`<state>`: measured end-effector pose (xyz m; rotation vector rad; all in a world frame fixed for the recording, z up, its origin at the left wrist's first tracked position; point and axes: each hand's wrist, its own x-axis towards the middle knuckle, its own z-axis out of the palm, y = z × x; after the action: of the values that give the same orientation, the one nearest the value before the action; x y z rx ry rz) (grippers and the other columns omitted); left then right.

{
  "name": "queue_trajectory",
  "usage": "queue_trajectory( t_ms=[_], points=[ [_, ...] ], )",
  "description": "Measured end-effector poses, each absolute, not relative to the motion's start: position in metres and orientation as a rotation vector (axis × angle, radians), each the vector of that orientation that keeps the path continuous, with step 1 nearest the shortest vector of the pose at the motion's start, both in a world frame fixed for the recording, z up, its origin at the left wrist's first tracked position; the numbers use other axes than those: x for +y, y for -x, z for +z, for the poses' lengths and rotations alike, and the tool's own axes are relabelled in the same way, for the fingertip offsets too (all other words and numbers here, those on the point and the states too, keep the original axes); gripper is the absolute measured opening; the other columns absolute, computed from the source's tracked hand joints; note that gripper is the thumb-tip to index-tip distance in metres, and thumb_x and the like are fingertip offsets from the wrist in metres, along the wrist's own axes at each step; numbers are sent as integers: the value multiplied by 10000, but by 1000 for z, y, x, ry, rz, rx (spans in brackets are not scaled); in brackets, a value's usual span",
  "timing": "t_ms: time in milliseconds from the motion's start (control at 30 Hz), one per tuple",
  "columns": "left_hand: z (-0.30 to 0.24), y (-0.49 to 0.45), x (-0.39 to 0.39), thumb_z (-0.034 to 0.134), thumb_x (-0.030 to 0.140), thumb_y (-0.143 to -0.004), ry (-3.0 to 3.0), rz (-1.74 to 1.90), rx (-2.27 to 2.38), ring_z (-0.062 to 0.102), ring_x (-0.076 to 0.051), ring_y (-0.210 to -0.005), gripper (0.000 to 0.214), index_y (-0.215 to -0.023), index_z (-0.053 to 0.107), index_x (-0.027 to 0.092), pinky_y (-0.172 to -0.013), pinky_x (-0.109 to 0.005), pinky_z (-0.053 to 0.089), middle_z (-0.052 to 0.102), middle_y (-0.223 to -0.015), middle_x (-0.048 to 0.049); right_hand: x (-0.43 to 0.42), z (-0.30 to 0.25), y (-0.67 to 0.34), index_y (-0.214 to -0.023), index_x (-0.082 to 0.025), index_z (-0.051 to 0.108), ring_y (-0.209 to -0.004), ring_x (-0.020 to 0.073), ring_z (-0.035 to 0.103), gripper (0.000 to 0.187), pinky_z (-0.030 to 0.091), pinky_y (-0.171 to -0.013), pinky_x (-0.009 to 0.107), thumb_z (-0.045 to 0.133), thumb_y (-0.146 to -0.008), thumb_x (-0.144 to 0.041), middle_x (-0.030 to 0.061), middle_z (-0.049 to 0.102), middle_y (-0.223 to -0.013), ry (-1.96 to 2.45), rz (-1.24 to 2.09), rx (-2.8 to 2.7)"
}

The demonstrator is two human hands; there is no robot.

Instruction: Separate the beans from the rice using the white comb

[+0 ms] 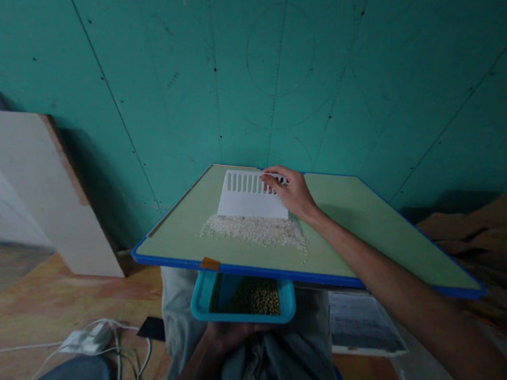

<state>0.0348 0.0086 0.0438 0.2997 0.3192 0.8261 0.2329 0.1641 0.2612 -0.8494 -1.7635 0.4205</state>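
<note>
My right hand [289, 192] is closed on the top edge of a white plastic panel with a row of slots [252, 204]. The panel's straight lower edge meets a spread of white rice-like grains [256, 230] on the pale green tabletop [178, 239]. Below the table's front edge, my left hand [234, 333] supports a blue plastic tray [242, 318] from underneath. Inside the tray lie dark green small beans [239, 295] and yellowish round beans [266, 297]. Most of the left hand's fingers are hidden beneath the tray.
A green wall [277, 68] stands behind the table. Strips of blue edging [290, 274] line the table. Pale boards [50, 184] lean at the left. On the floor lie a power strip with white cables [89, 338] and a dark flat object [151, 328]. Brown cardboard [476, 233] sits at the right.
</note>
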Motion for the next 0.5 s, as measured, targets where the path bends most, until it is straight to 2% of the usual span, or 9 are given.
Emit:
queue_trajectory(
  t_ms=[267, 500],
  points=[
    [39, -34, 10, 673, 620, -786, -288, 829, 335, 523, -430, -1358, 615, -1330, 649, 334, -1096, -707, 402, 632, -1441, -81, 161, 264, -231, -943, -181, 738, -591, 142, 585, 319, 436, -576, 272, 685, -899, -493, 21, 691, -726, 840, 366, -1749],
    [39, -34, 10, 665, 608, -807, -262, 823, 276, 518, -425, -1365, 634, -1364, 624, 308, -1127, -687, 381, 611, -1465, -96, 157, 267, -229, -942, -192, 741, -612, 147, 587, 336, 452, -597, 280, 692, -885, -519, 22, 699, -739, 859, 397, -1743]
  ],
)
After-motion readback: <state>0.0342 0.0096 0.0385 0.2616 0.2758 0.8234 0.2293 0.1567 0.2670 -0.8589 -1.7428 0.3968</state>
